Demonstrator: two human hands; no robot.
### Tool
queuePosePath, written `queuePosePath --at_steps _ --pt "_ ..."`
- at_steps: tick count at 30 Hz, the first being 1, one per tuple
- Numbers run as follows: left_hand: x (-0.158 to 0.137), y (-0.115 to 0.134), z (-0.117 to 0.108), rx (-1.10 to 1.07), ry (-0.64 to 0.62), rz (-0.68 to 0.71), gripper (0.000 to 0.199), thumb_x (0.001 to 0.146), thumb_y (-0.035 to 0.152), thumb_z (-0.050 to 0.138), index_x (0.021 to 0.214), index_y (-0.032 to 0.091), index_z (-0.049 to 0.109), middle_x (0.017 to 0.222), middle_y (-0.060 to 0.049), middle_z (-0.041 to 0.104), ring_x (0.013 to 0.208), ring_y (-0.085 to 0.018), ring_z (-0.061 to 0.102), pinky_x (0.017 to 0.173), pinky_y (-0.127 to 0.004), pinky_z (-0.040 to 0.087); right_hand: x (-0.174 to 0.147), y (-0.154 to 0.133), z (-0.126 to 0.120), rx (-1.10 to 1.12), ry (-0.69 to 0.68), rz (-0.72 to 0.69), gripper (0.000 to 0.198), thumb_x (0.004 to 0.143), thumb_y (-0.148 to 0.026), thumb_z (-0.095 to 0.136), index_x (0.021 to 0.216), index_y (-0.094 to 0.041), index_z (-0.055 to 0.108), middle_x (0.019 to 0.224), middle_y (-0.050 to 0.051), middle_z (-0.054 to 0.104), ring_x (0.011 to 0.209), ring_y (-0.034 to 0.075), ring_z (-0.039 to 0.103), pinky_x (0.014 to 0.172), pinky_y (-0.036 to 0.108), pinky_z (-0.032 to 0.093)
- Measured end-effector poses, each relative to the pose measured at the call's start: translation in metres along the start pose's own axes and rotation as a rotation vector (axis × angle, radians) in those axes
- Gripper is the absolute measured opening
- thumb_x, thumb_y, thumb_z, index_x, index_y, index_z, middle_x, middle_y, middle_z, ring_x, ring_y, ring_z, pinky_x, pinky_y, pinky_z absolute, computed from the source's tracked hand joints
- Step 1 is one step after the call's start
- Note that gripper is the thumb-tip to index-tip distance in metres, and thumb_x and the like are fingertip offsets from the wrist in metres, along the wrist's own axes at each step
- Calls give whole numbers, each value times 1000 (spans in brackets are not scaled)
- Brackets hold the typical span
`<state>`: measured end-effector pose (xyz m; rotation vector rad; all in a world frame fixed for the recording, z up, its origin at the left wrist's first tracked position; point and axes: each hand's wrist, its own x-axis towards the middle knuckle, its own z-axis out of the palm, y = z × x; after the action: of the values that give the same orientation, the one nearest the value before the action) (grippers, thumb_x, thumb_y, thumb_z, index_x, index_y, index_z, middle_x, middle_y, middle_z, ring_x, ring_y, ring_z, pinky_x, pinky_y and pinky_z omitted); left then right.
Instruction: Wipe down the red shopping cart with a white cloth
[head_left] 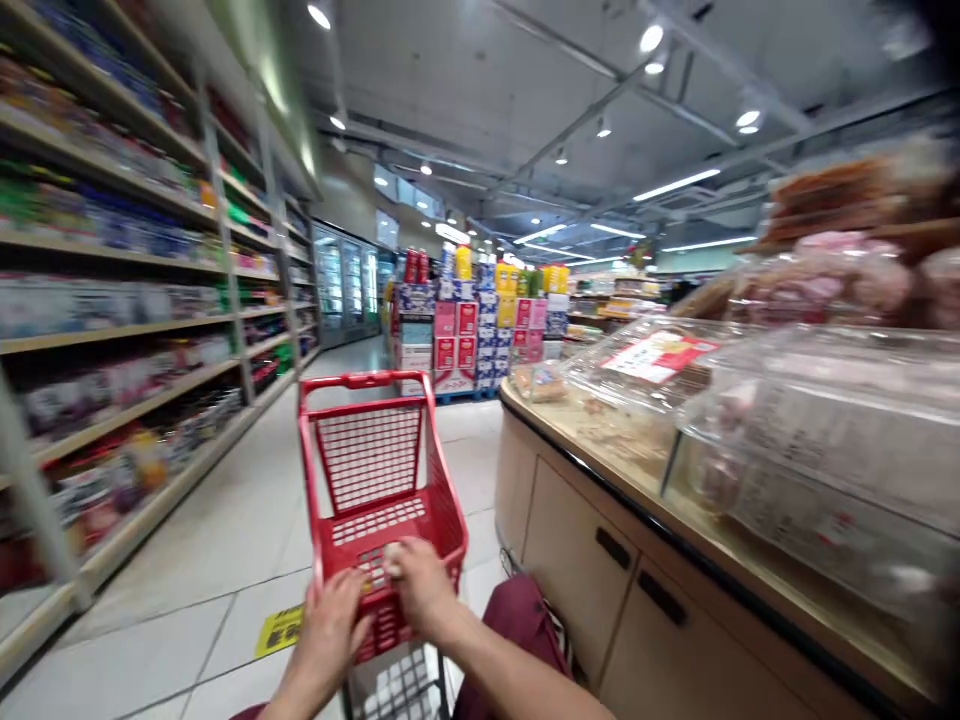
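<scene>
A red plastic shopping cart [373, 532] stands right in front of me, its basket showing a grid bottom and a grid far wall. My left hand [334, 625] lies over the near left corner of the basket, fingers bent across the rim and thumb on the near side. At the near right part of the same rim is my right hand [421, 585], its fingers curled closed. A small whitish spot shows at those fingertips; I cannot make out what it is. Below the basket a lower grey grid rack [401, 685] is partly visible.
Tall shelves [135, 250] of packaged goods line the left. A wooden counter [577, 520] with clear plastic food covers [825, 420] runs close along the right. Stacked cartons [465, 330] stand ahead, glass-door coolers [349, 280] beyond. A yellow floor sticker [280, 632] lies left of the cart.
</scene>
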<state>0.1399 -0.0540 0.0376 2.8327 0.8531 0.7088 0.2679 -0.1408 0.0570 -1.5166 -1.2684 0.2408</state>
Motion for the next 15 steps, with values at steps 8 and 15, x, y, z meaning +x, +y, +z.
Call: queuePosePath --at_steps 8,15 --pt "76 -43 16 -302 -219 -135 38 66 44 42 96 25 56 99 -7 66 99 -34 55 98 -57 17 48 4 -18 165 188 378 27 59 -15 49 80 -27 62 68 -12 60 66 11 56 63 26 46" --pt "92 0 3 -1136 -408 -478 35 68 45 45 91 20 56 78 0 67 87 -24 60 79 -37 44 68 18 -18 841 359 500 18 59 -34 59 65 -19 55 51 -5 52 49 11 51 52 25 45"
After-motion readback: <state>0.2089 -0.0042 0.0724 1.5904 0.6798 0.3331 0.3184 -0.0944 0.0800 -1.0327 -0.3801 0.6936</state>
